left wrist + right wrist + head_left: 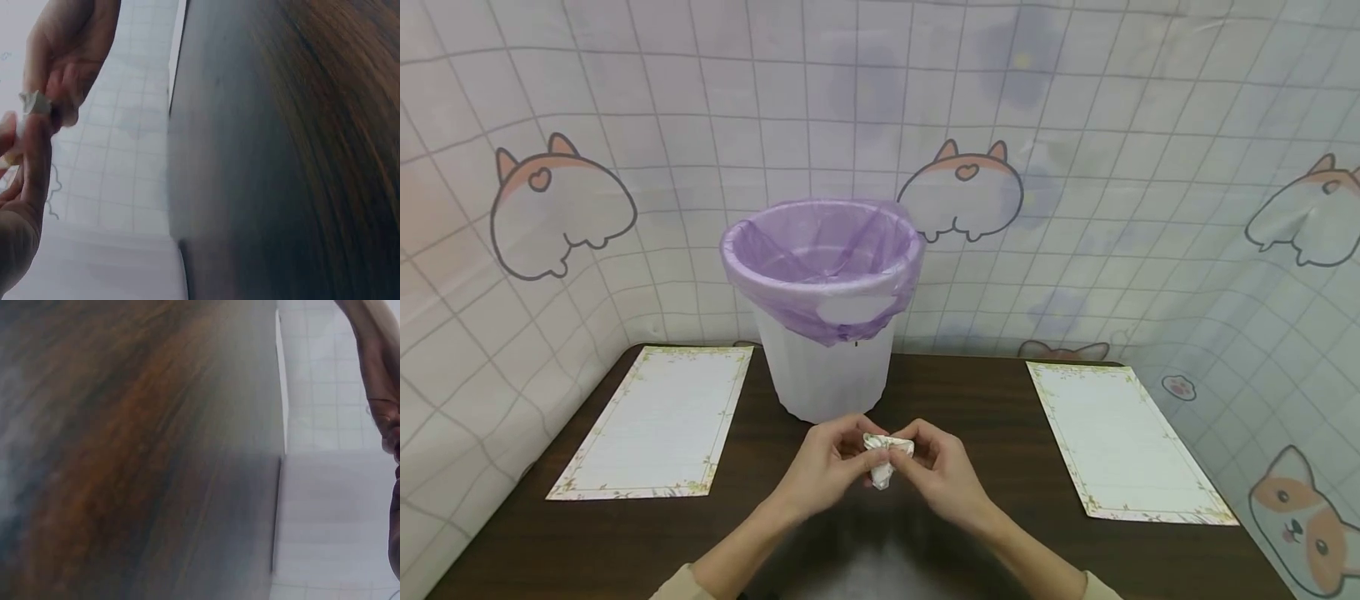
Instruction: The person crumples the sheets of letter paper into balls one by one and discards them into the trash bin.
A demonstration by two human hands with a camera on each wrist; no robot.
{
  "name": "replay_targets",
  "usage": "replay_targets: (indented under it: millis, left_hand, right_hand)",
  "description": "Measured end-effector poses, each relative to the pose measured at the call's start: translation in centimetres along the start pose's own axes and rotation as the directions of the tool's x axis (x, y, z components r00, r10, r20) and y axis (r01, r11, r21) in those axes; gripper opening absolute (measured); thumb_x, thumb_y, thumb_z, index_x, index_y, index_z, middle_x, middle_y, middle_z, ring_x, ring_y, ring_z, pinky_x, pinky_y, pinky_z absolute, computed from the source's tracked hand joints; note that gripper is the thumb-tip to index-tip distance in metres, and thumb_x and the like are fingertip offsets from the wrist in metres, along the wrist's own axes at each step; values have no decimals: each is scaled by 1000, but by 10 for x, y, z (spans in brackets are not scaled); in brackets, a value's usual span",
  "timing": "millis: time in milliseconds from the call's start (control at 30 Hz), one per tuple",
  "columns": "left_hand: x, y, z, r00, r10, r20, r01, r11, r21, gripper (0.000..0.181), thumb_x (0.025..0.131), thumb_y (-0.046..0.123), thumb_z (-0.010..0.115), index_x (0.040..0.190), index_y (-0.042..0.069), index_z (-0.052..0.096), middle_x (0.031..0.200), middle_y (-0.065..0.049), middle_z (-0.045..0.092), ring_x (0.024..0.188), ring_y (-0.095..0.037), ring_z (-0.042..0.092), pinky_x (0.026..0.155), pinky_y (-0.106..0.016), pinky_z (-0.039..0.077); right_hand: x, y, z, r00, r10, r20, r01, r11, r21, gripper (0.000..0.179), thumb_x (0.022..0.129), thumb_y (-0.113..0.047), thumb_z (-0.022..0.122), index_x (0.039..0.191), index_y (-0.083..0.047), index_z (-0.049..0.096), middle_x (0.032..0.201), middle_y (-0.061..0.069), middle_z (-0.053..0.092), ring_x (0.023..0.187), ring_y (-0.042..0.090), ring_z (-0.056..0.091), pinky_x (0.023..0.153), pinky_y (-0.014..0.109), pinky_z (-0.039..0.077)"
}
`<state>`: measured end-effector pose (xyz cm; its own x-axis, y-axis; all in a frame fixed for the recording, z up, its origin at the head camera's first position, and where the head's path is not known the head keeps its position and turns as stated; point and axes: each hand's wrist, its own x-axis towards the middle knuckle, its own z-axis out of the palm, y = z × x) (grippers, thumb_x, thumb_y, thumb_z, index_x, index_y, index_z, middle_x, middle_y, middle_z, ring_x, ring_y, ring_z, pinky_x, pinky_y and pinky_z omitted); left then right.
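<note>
- Here we are, right in the middle: the left grip (826, 461) and the right grip (946, 473) meet over the table (970, 392), fingers curled in.
- And both have hold of it! A small crumpled paper (882, 475), white with a bit of printed pattern, sits pinched between them, thumbs pressing on its near side.
- The left wrist view backs that up, a pale tip of the paper poking out between the fingers, up above the tabletop.
- Just beyond the left grip stands the white bin (831, 379), upright, a purple bag (778, 304) lining it and folded down over its rim.
- Out to the left of the left grip lies one flat bordered sheet (651, 425); off to the right of the right grip, another sheet (1131, 442) with the same leafy edging.
- Behind it all, past both grips, hangs a gridded backdrop (700, 167) with cartoon corgis.
</note>
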<state>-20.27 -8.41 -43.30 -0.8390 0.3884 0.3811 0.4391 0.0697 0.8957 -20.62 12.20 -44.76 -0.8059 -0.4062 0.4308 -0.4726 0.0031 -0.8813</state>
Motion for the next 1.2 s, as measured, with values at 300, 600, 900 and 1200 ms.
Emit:
replay_targets:
  millis: [300, 600, 900, 1200]
  left_hand:
    - [3, 1, 6, 983, -77, -167, 73, 997, -30, 16, 93, 16, 79, 99, 5, 69, 85, -9, 73, 67, -21, 71, 61, -38, 61]
    - [5, 0, 10, 979, -77, -188, 65, 996, -67, 15, 97, 17, 73, 99, 4, 66, 92, -11, 75, 68, -23, 72, 63, -37, 61]
    - [4, 2, 5, 989, -108, -105, 101, 992, -71, 16, 103, 20, 66, 104, 4, 63, 111, -17, 72, 80, -26, 74, 72, -42, 62]
    - [9, 10, -2, 950, -311, -6, 306, 937, -170, 27, 103, 25, 67, 104, 0, 58, 107, -15, 69, 93, -29, 71, 79, -46, 61]
  right_hand:
    - [1, -2, 4, 998, 58, 32, -62, 984, 165, 60, 90, 3, 77, 142, 1, 47, 127, 23, 61, 92, 28, 71, 79, 36, 61]
    - [2, -8, 4, 996, 93, -15, -89, 985, 149, 61, 94, 0, 73, 146, 5, 41, 131, 24, 60, 103, 25, 69, 83, 38, 60]
    - [5, -8, -4, 995, 85, -42, -84, 996, 36, 58, 93, -1, 75, 145, 0, 50, 121, 20, 65, 94, 24, 68, 78, 38, 61]
    - [2, -4, -6, 999, 26, -46, -32, 991, -130, 61, 87, 5, 79, 142, -6, 55, 104, 11, 63, 81, 18, 65, 69, 32, 61]
